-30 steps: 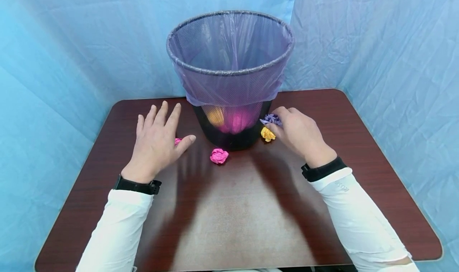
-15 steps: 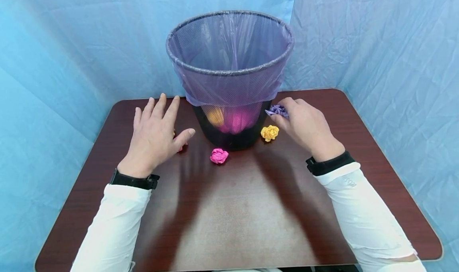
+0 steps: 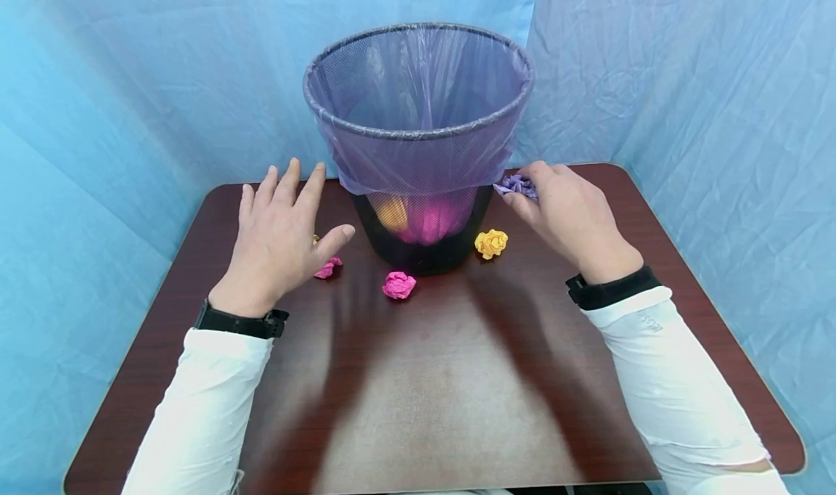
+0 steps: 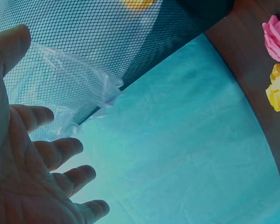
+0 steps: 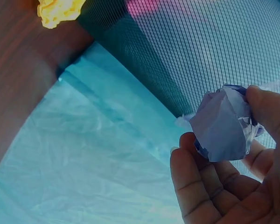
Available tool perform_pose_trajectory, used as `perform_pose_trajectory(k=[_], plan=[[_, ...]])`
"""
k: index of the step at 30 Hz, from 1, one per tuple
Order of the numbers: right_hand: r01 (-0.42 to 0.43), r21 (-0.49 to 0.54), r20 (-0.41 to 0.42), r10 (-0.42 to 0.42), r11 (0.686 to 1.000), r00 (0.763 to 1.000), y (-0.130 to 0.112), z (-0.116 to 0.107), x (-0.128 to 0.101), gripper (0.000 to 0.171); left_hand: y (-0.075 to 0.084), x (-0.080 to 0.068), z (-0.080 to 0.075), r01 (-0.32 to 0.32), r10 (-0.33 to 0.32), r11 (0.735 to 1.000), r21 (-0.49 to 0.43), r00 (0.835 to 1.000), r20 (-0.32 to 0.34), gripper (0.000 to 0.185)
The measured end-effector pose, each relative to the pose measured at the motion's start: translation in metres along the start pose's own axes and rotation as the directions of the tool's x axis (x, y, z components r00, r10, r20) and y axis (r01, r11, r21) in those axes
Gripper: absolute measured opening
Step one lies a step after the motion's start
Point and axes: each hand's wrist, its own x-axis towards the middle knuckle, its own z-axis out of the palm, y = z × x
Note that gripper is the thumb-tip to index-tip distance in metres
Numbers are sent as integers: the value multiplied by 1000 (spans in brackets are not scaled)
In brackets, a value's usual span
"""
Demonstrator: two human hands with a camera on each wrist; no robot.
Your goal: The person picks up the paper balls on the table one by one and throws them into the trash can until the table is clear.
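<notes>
A black mesh bin (image 3: 418,128) lined with a purple bag stands at the back of the brown table (image 3: 457,379). My right hand (image 3: 562,208) pinches a crumpled purple paper ball (image 3: 516,185) (image 5: 221,123) just right of the bin, lifted off the table. My left hand (image 3: 281,234) (image 4: 32,158) hovers open, fingers spread, left of the bin. Under it lie a pink paper ball (image 3: 328,267) (image 4: 276,38) and a yellow one (image 4: 278,87). Another pink ball (image 3: 399,284) and a yellow ball (image 3: 491,242) (image 5: 60,10) lie in front of the bin.
Coloured paper shows through the mesh at the bin's bottom (image 3: 418,219). Blue cloth (image 3: 130,81) hangs close behind and beside the table. The near half of the table holds only my two white-sleeved forearms.
My right hand has risen up and to the right with the purple ball, away from the yellow ball. My left hand has lifted slightly back, uncovering the pink ball beneath it.
</notes>
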Motion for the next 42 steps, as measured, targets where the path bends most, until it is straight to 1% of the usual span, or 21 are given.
perform_pose_trajectory(k=[6,21,27,31,37,42], plan=[[-28,10,5,28,1000,1000,3,-10,3,44,1,3,-6,-7,7,1000,1,1000,-16,86],[-38,28,-69,40,999,997,4,-32,12,43,3,8,-21,-16,17,1000,24,1000,-23,87],[-54,38,-66,56,998,996,3,-43,16,43,4,10,-26,-20,22,999,33,999,-42,88],[-62,42,-79,66,997,995,3,-51,21,44,5,11,-30,-18,20,999,40,998,-54,88],[-64,37,-107,67,997,992,3,-62,24,47,5,12,-36,-33,37,999,42,995,-91,87],[-63,34,-107,67,997,992,3,-70,27,50,5,13,-41,-44,49,998,46,991,-121,87]])
